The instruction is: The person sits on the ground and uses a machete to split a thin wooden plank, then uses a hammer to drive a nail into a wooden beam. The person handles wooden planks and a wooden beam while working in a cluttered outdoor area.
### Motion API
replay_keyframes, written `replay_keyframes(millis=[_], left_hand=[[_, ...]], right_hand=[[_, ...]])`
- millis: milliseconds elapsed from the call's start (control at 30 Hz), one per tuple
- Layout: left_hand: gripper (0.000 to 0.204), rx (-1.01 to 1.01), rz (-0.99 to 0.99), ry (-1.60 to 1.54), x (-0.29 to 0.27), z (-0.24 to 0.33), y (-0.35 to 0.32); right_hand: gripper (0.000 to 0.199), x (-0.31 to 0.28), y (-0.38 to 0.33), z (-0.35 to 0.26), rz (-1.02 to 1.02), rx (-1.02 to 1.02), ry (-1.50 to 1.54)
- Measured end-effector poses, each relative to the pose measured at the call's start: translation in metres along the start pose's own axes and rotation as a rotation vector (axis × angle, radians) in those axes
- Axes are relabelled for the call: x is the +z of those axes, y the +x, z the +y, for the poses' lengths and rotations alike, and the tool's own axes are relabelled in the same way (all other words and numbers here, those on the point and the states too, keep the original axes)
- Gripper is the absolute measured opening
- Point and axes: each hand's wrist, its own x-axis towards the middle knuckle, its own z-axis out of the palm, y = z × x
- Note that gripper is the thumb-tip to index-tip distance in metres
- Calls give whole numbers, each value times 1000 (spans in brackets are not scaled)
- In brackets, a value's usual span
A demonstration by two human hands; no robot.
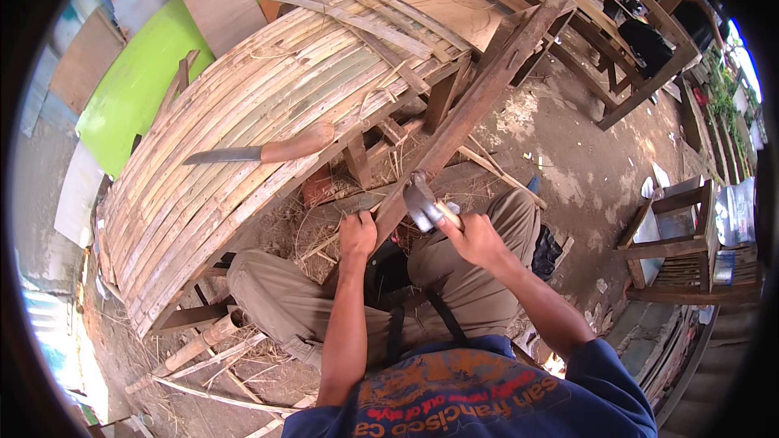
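My right hand is closed round the pale wooden handle of a hammer. The hammer's metal head is against or just over the near part of a long, dark wooden beam. This beam slants from between my knees up to the far right. My left hand is a fist at the left edge of the beam's near end; what its fingers hold is hidden. A thin pale strip runs up to that fist from the lower left. To the left, a large knife with a wooden handle lies on a bench of slats.
The slatted bench fills the left, with loose wooden strips at its far end. Wooden benches stand at the far right, and a small wooden frame at the right. Bamboo pieces litter the ground at lower left.
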Motion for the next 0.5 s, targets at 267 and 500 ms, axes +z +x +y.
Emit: replay_keyframes(millis=[267,500], left_hand=[[50,65,65,12,24,-53,16],[55,17,-57,76,19,-1,-7]], right_hand=[[56,-14,-38,-33,99,-702,-15],[66,16,-49,27,-23,-87,-4]])
